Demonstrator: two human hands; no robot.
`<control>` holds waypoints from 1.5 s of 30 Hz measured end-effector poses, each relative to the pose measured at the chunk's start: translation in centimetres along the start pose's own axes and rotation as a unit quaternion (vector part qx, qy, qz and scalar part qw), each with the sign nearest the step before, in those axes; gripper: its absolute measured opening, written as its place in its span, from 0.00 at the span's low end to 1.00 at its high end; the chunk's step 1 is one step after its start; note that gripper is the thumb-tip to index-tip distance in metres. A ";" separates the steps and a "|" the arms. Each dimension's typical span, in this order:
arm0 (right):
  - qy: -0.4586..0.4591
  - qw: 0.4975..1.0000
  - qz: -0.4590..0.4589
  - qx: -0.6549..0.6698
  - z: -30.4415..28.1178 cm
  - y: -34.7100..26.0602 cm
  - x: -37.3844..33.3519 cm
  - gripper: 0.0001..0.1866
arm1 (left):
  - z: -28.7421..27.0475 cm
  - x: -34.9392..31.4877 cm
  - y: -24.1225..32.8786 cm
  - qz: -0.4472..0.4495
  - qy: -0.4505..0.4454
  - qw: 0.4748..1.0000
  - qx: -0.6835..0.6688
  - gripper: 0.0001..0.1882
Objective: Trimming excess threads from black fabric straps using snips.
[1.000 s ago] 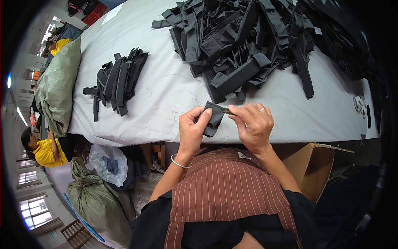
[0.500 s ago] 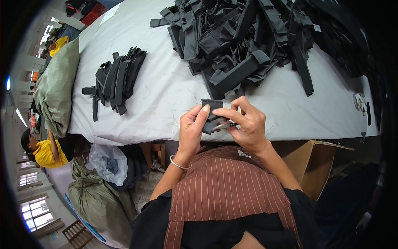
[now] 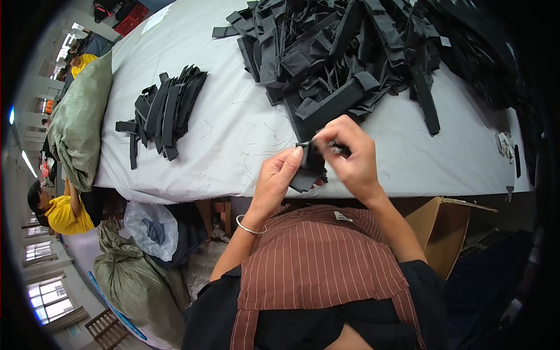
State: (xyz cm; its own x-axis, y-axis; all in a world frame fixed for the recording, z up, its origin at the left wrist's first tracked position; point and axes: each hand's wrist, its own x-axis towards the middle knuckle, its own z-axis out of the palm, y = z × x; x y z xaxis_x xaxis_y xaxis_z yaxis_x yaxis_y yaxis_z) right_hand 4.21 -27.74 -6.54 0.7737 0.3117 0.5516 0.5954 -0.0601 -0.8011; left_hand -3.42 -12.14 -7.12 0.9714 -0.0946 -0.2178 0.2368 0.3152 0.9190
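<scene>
My left hand (image 3: pixel 274 181) pinches a folded black fabric strip (image 3: pixel 308 171) between thumb and fingers, just above the table's near edge. My right hand (image 3: pixel 357 160) is curled at the strip's upper end, its fingertips smeared by motion. Tucked in that hand is a dark tool (image 3: pixel 340 150), apparently thread snips; the blades do not show clearly now. Beyond my hands lies a big tangled pile of black fabric strips (image 3: pixel 335 108). A smaller, neater stack of the same strips (image 3: pixel 162 116) rests to the left.
Loose threads are scattered over the white-covered table (image 3: pixel 233 116). A stuffed green sack (image 3: pixel 81 122) leans at its left side. An open cardboard box (image 3: pixel 440 233) stands below on the right. A person in a yellow top (image 3: pixel 69 214) is off to the left.
My right hand has moved up and slightly right, to the strip's upper end. The strip has tilted in my left hand, and the pale blade seen before is now hidden.
</scene>
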 end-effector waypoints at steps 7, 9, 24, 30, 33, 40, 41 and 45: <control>0.038 0.839 0.398 0.368 -0.8 0.4 -0.7 0.04 | 1.1 -0.2 0.5 0.011 0.045 0.999 -0.011 0.15; 0.028 0.911 0.321 0.259 -0.3 -0.2 -1.1 0.01 | 0.9 -0.2 0.5 0.019 0.051 0.998 -0.003 0.12; -0.142 0.986 0.069 -0.050 -2.4 -1.4 -1.7 0.15 | 0.0 -0.3 -0.1 0.017 0.092 0.994 0.049 0.13; -0.087 0.989 0.093 -0.071 -1.8 -2.6 -0.3 0.13 | 1.6 -0.7 0.1 0.070 0.106 0.987 0.101 0.10; -0.076 0.997 0.032 -0.010 -2.1 -4.1 -0.4 0.12 | 2.8 -1.9 1.5 0.199 0.082 0.967 0.137 0.15; -0.048 0.935 0.303 0.178 -1.1 0.8 -2.2 0.04 | 0.5 -0.3 -1.2 0.099 -0.010 0.994 0.055 0.30; -0.034 0.901 0.348 0.257 -1.1 1.1 -2.4 0.06 | 0.4 -0.3 -1.4 0.072 -0.039 0.996 0.031 0.30; -0.067 0.899 0.357 0.245 -0.5 1.5 -2.7 0.07 | 0.0 0.1 -1.0 0.012 0.027 0.999 0.012 0.18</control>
State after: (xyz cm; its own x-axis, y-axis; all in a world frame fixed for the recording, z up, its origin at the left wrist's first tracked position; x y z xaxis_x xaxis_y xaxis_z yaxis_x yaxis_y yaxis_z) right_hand 3.12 -29.14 -9.08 0.8680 0.4735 -0.1494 -0.2341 0.1250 -0.9641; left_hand -3.59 -12.43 -8.09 0.9767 -0.0366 -0.2117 0.2130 0.2933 0.9320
